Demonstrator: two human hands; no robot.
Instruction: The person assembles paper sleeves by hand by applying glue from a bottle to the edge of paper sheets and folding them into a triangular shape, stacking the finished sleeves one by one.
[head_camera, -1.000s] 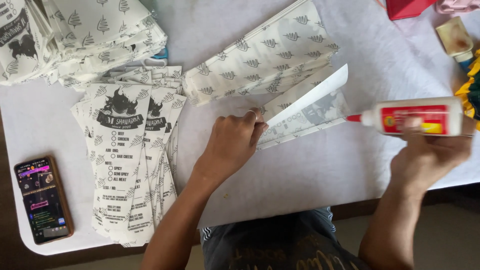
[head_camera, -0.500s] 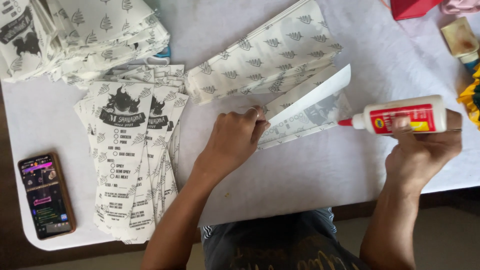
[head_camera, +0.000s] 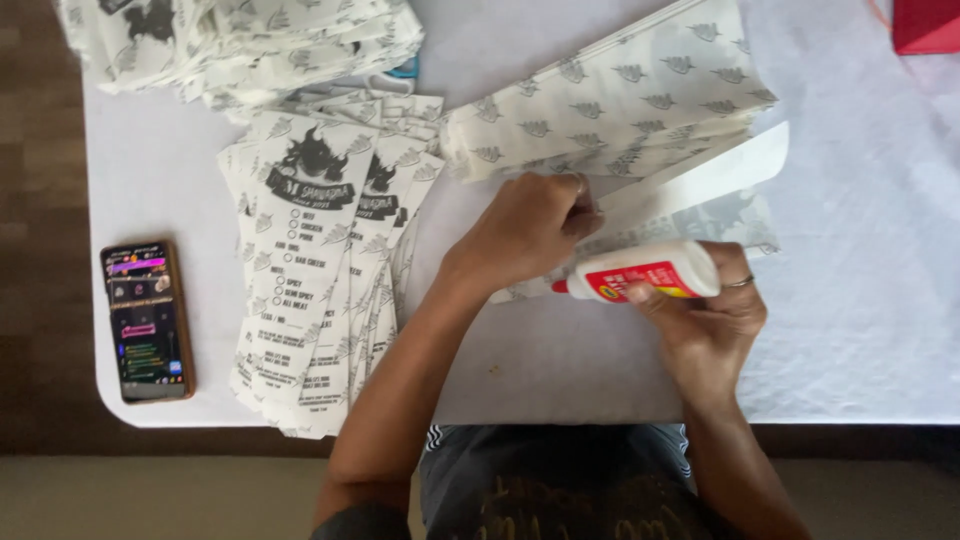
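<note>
Nearest the camera, both forearms rise from the bottom edge toward the middle of the white table. The right hand, at about 4 o'clock from the centre, is curled around a white glue bottle with a red label, thumb on the near side and fingers wrapped over the top. The bottle lies almost level, its red nozzle pointing to 9 o'clock, and the tip sits just above the edge of a paper bag. The left hand, just left of the bottle, is bent into a loose fist and presses down on that bag, fingertips pinching its folded edge.

The bag is thin, flat paper, white with grey leaf prints; 1 plain white flap stands lifted toward 2 o'clock. At 9 o'clock from the hands lies a fanned stack of finished bags printed in black, and further left a phone with a lit screen. Beyond, at 12 o'clock, rests a thick pile of unfolded sheets, and at 11 o'clock another heap of bags.
</note>
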